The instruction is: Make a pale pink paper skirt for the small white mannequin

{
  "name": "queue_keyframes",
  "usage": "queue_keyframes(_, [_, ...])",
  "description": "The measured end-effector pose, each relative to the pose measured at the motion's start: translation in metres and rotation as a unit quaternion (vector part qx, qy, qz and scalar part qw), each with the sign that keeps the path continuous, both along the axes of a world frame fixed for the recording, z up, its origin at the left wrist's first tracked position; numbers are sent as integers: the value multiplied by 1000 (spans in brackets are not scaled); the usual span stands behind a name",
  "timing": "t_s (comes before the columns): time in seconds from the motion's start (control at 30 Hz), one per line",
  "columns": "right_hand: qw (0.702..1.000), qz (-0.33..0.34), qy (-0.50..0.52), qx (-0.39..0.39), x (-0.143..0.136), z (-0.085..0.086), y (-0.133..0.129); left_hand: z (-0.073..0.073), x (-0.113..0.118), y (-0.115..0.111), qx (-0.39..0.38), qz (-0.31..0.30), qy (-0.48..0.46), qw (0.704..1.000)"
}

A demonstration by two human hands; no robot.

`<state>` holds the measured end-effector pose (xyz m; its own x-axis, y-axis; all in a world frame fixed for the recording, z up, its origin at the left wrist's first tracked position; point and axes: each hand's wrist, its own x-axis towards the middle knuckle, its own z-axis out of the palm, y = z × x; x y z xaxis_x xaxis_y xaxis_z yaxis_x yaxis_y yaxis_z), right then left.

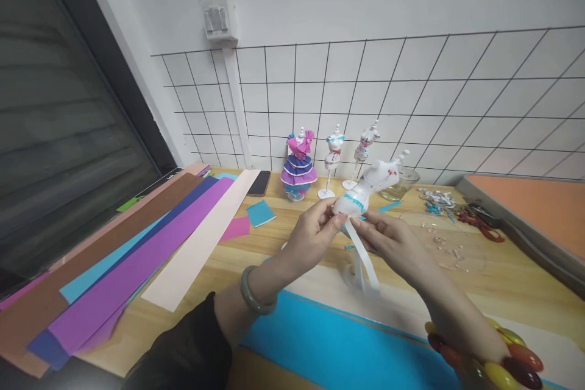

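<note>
A small white mannequin [372, 180] is held tilted above the table, its neck pointing to the upper right. Blue trim runs round its lower end, and small red marks show near its top. My left hand [315, 231] grips the lower end from the left, thumb on the front. On the other side my right hand [388, 234] has its fingers pressed together at the lower end, close to a white ribbon [363, 256] that hangs down between the hands. Whether the right fingers pinch the ribbon or the mannequin cannot be made out.
Long coloured paper strips [137, 262] lie left. A dressed mannequin [298, 164] and two white ones stand by the wall grid. A glass bowl [404, 183], red scissors [484, 228] and an orange-topped case [525, 207] are right; blue paper [338, 344] lies in front.
</note>
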<state>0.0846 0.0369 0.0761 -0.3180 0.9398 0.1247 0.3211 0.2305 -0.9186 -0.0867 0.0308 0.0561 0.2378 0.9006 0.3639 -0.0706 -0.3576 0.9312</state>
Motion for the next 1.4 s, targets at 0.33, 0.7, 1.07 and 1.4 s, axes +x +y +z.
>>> queue_keyframes(0.33, [999,-30,30,-8,-6,-2,-6,1,-5,10,11,62,5,998])
queue_keyframes(0.7, [997,64,-32,-24,-5,-3,-11,11,-21,14,0,21,32,999])
queue_keyframes(1.07, [997,67,-48,-9,-8,-1,-11,10,-30,20,-32,-2,-2,999])
queue_keyframes(1.4, [990,109,-91,-22,-7,-6,-9,18,-32,19,-90,-5,-24,996])
